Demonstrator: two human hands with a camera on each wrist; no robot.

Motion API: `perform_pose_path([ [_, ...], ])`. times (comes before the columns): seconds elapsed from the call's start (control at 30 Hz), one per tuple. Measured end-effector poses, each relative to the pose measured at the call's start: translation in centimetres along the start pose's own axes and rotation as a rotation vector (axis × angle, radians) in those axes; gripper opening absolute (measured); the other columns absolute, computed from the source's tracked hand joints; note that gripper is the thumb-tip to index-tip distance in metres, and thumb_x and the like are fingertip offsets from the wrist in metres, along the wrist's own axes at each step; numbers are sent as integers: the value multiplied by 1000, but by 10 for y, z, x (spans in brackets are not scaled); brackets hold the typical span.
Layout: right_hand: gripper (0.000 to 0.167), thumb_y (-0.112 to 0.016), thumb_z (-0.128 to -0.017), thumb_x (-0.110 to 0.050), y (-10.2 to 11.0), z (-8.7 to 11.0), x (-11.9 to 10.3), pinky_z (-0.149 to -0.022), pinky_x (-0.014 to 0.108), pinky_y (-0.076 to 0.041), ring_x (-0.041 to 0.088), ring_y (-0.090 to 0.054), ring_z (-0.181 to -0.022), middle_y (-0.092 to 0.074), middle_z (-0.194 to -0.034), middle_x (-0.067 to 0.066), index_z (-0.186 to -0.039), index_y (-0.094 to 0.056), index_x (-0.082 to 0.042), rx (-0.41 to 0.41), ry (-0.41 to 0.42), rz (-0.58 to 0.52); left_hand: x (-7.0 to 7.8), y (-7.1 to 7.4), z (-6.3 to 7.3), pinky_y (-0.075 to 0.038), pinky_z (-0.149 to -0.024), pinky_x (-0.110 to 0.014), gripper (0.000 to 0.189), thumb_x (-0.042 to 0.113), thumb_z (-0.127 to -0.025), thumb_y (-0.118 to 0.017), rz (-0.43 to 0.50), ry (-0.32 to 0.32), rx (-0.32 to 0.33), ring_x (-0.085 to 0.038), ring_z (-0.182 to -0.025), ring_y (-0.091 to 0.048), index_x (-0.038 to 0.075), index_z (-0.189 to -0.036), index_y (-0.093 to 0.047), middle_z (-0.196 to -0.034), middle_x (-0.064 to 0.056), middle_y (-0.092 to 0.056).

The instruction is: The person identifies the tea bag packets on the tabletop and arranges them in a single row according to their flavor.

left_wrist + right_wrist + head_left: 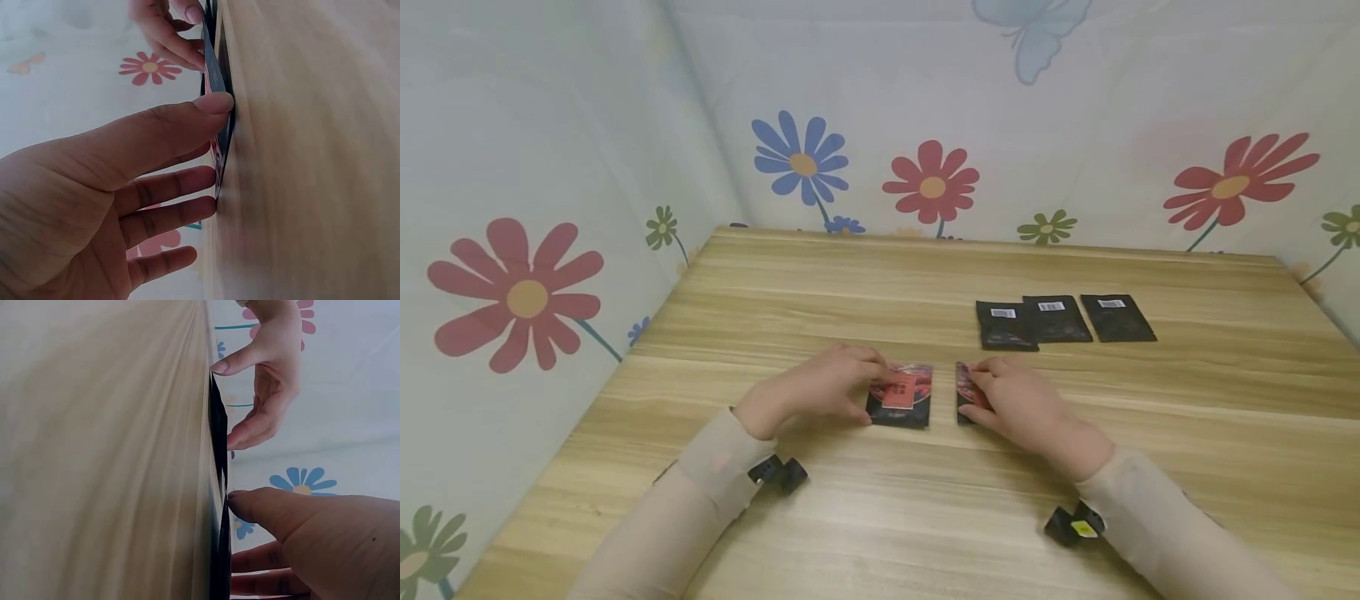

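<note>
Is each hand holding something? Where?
The left hand holds the left patterned packet by its left side; the right hand holds the right patterned packet by its right side.

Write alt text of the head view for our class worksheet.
A person's left hand touches one red-and-black packet and the right hand another, side by side on a wooden table. Farther back, to the right, lie three black packets with white labels.

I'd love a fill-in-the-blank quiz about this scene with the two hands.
The left hand touches a flat black-and-red printed packet; a similar packet is touched by the ____.
Beyond them lie ____ flat black packets with white barcode labels.
On the white floral backdrop, the large flower just left of the middle red flower is ____.
Missing: right hand; three; blue.
</note>
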State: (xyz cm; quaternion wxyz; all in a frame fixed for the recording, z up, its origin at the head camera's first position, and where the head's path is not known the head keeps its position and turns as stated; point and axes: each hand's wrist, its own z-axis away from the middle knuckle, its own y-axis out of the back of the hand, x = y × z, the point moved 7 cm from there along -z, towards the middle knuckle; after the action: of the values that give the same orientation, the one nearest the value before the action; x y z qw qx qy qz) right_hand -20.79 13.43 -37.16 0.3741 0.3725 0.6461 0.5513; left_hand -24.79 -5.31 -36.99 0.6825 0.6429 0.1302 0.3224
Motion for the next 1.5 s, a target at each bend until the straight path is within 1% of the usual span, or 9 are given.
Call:
perform_pose_path([
  [0.2, 52, -68, -88, -40, 0, -6, -14, -93, 44, -50, 31, -60, -108, -64, -116, 16, -116, -66, 4, 16, 30, 2, -6, 1, 3, -36, -110, -48, 64, 27, -75, -81, -8, -1, -4, -25, -127, -51, 17, -134, -57, -134, -5, -56],
  [0.4, 55, -66, -88, -42, -3, -11, -23, -95, 43, -49, 30, -59, -110, -64, -117, 15, -117, -65, 4, 6, 37, 9, -7, 4, 6, -36, -109, -49, 64, 25, -75, -81, -9, -7, -16, -26, -126, -50, 15, -133, -58, -134, -6, -56],
  [0.6, 55, -66, -89, -42, -4, -16, -29, -95, 42, -50, 28, -59, -110, -63, -119, 15, -120, -64, 3, -2, 35, -5, -11, 6, 8, -37, -110, -48, 63, 24, -75, -81, -17, 15, -29, -26, -127, -50, 15, -133, -58, -134, -6, -56],
  [0.73, 56, -64, -90, -43, -5, -19, -33, -97, 41, -49, 28, -58, -111, -63, -120, 14, -121, -63, 3, -13, 41, -6, -13, 7, 9, -37, -109, -48, 64, 22, -75, -81, -7, 21, -23, -26, -126, -51, 15, -133, -58, -133, -5, -56],
  [1.0, 53, -66, -89, -42, -4, -24, -39, -96, 42, -48, 28, -58, -107, -63, -116, 14, -117, -65, 2, -1, 43, -11, -16, 8, 11, -40, -107, -45, 65, 21, -73, -81, -4, 17, -20, -27, -123, -53, 15, -133, -57, -131, -6, -56],
  [1.17, 53, -66, -89, -43, -3, -26, -43, -96, 42, -48, 28, -57, -108, -63, -116, 14, -116, -65, 2, -3, 37, -4, -15, 9, 10, -40, -107, -45, 65, 20, -73, -82, -4, 8, -11, -27, -121, -54, 14, -133, -58, -129, -6, -58],
  [1.5, 54, -65, -89, -43, -4, -27, -43, -98, 42, -47, 29, -57, -110, -63, -117, 15, -117, -64, 3, -9, 31, 2, -16, 9, 10, -37, -110, -47, 64, 21, -73, -81, 6, 29, -8, -28, -124, -53, 14, -132, -58, -131, -6, -57],
])
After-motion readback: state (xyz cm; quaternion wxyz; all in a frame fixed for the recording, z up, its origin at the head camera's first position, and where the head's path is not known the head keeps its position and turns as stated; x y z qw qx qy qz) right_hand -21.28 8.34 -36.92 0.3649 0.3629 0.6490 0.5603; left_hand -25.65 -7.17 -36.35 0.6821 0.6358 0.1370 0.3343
